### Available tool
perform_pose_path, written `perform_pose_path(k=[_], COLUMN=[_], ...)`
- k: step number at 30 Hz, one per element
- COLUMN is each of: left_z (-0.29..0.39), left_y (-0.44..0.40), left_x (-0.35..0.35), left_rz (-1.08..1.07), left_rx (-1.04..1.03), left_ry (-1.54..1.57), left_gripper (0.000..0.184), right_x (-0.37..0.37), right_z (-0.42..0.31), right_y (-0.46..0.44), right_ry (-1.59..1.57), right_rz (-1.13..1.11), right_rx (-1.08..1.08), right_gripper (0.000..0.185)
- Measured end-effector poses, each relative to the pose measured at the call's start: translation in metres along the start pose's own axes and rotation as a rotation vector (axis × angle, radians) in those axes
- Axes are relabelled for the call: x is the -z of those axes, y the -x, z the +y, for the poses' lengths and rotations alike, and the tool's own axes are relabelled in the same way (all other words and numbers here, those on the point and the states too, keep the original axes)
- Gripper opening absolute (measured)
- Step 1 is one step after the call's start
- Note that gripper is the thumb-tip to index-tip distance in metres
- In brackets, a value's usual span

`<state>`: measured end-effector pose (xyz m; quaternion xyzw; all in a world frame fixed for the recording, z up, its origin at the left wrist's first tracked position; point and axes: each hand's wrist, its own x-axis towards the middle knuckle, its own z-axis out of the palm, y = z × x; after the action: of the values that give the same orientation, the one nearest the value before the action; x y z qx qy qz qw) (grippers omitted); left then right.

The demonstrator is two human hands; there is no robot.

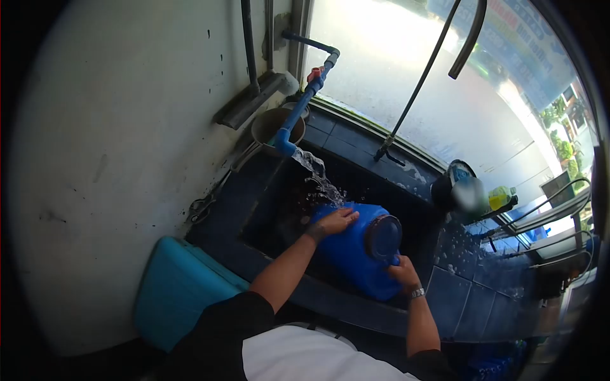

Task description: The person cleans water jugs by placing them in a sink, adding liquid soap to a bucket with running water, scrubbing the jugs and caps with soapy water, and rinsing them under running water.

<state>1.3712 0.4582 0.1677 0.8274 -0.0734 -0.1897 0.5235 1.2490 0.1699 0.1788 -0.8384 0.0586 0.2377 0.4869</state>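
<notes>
A large blue container (346, 254) with a round dark blue lid (384, 237) lies tilted over the dark sink (279, 209). Water runs from the blue pipe (287, 145) onto its far left side. My left hand (338, 221) rests flat on the container's upper side, below the stream, with its fingers stretched out. Near the lid, my right hand (404, 273) is wrapped round the container's handle.
A red valve (315, 75) sits on the pipe. Behind the spout is a bucket (270, 124). A teal container (171, 286) stands at the lower left. On the right ledge are a dark pot (443, 190) and a yellow-green bottle (499, 198).
</notes>
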Motion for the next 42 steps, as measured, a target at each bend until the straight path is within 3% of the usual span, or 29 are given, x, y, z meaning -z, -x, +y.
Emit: perform_pose_path(k=[1,2,3,5,7,9,10,11,13,16,17,19,20,22,24,26,27,31,35,38,39,41,42], left_z=[-0.001,-0.027,-0.054,-0.065,-0.046,-0.035,-0.030,-0.027,-0.031,-0.053,-0.053,-0.049,-0.049,-0.044,-0.042,-0.034,-0.028,-0.017,-0.013,-0.022,-0.012,0.007,-0.010], left_y=[0.003,-0.011,-0.023,-0.023,-0.002,0.016,0.023,0.028,0.032,0.035,0.035,0.032,0.033,0.029,0.027,0.009,-0.002,-0.029,-0.004,0.022,0.028,0.034,0.022], left_x=[0.000,-0.006,-0.013,-0.019,-0.018,-0.020,-0.023,-0.025,-0.030,-0.036,-0.035,-0.025,-0.023,-0.025,-0.030,-0.040,-0.046,-0.056,-0.064,-0.103,-0.108,-0.125,-0.105], left_rz=[0.050,0.139,0.222,0.306,0.272,0.234,0.290,0.349,0.403,0.525,0.506,0.209,0.175,-0.090,-0.252,-0.537,-0.677,-0.837,-0.722,-0.127,-0.125,-0.034,-0.198], left_rx=[-0.105,-0.119,-0.133,-0.161,-0.157,-0.135,-0.078,-0.019,0.049,-0.201,-0.202,-0.251,-0.266,-0.376,-0.454,-0.746,-0.902,-0.987,-0.921,-0.372,-0.400,0.201,0.350], left_ry=[-0.071,-0.001,0.070,0.131,0.251,0.302,0.350,0.399,0.448,-0.469,-0.461,-1.139,-1.134,-1.048,-0.999,-1.058,-1.078,-1.007,-1.136,-1.044,-1.069,-0.929,-0.907], left_gripper=[0.047,0.042,0.037,0.032,0.025,0.023,0.026,0.029,0.032,0.050,0.050,0.082,0.082,0.087,0.089,0.097,0.101,0.097,0.091,0.090,0.090,0.095,0.099], right_x=[-0.025,-0.048,-0.071,-0.111,-0.130,-0.130,-0.129,-0.121,-0.109,-0.095,-0.092,-0.072,-0.062,-0.038,-0.029,-0.016,-0.018,-0.034,-0.036,-0.031,-0.038,-0.039,-0.039], right_z=[-0.017,-0.030,-0.033,-0.017,-0.001,-0.030,-0.046,-0.065,-0.086,-0.042,-0.013,-0.004,0.000,0.011,0.022,0.029,0.038,0.054,0.054,0.054,0.053,0.060,0.061], right_y=[-0.033,-0.067,-0.099,-0.177,-0.254,-0.299,-0.310,-0.316,-0.301,-0.263,-0.251,-0.171,-0.136,-0.084,-0.060,-0.047,-0.045,-0.042,-0.041,-0.048,-0.045,-0.033,-0.024], right_ry=[-0.124,-0.010,-0.131,-0.242,-0.633,-0.303,0.066,0.630,1.155,1.069,0.957,0.490,0.469,0.730,0.760,0.855,0.841,0.856,0.838,0.839,0.825,0.814,0.813], right_rz=[-0.139,-0.160,-0.197,-0.097,-0.311,-0.304,-0.313,-0.386,-0.466,-0.413,-0.369,-0.373,-0.366,-0.142,-0.163,-0.203,-0.121,0.119,0.150,0.178,0.165,0.141,0.156], right_rx=[-0.030,-0.094,-0.098,-0.163,-0.048,-0.006,0.061,0.270,0.510,0.578,0.588,0.125,0.096,0.270,0.240,0.234,0.272,0.212,0.241,0.236,0.250,0.244,0.225], right_gripper=[0.024,0.030,0.033,0.031,0.025,0.028,0.029,0.031,0.035,0.041,0.043,0.040,0.040,0.035,0.036,0.037,0.037,0.037,0.036,0.036,0.036,0.036,0.036])
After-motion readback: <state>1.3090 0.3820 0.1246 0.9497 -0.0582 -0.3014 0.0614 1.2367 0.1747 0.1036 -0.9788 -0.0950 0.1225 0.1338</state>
